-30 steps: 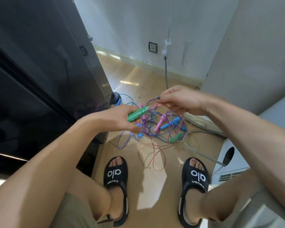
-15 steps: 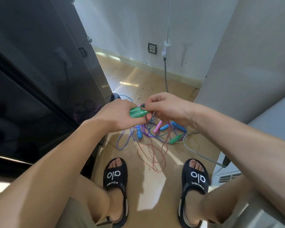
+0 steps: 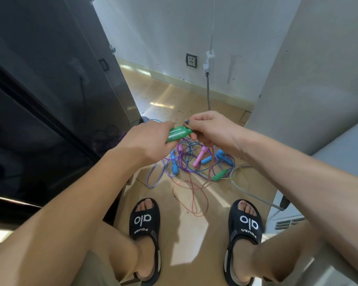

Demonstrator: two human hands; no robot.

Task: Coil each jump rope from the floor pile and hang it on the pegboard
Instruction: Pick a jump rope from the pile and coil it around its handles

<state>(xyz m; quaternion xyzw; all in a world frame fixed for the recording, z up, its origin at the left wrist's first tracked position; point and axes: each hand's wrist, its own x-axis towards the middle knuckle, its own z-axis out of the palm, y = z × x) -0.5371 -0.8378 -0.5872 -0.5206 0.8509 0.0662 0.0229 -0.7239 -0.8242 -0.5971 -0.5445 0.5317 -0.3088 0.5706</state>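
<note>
I am gripping two green plastic rope handles (image 3: 177, 134) in my left hand (image 3: 147, 141), their long axis pointing right into my right hand (image 3: 210, 129), which is pinching their tips.

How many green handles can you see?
3. Two green handles lie side by side, gripped by the left hand and touched by the right hand. One green handle lies in the floor pile. Others may be hidden.

The rope pile (image 3: 196, 164) lies on the floor (image 3: 184, 234), in front of two sandals (image 3: 145, 221). Both hands (image 3: 211, 129) meet above the pile. A cabinet (image 3: 46, 89) stands left of it.
</note>
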